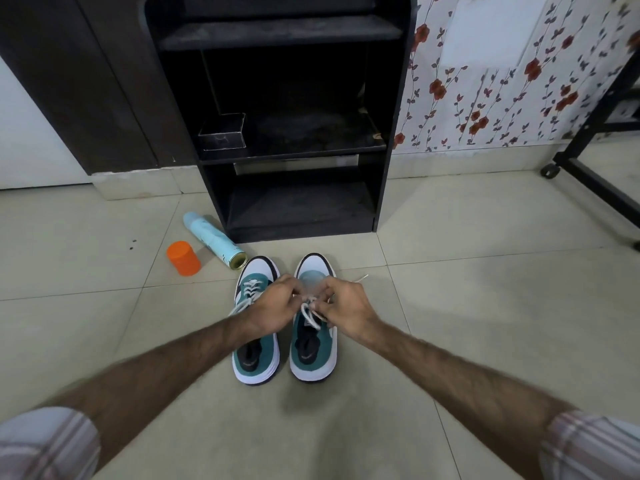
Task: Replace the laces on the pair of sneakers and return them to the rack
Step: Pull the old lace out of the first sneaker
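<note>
Two teal-and-white sneakers stand side by side on the tiled floor, toes toward the rack. The left sneaker [256,355] has a white lace threaded through its eyelets. Over the right sneaker [313,355] both hands meet: my left hand [273,308] and my right hand [343,303] each pinch the white lace [309,315] above its tongue. One loose lace end [362,278] trails on the floor to the right of the toe. The black shoe rack [298,143] stands just beyond the shoes.
A light-blue spray can [213,240] lies on the floor left of the rack's base, with an orange cap [183,258] beside it. A small dark box [221,133] sits on the rack's middle shelf. A black wheeled frame [588,168] stands at the right.
</note>
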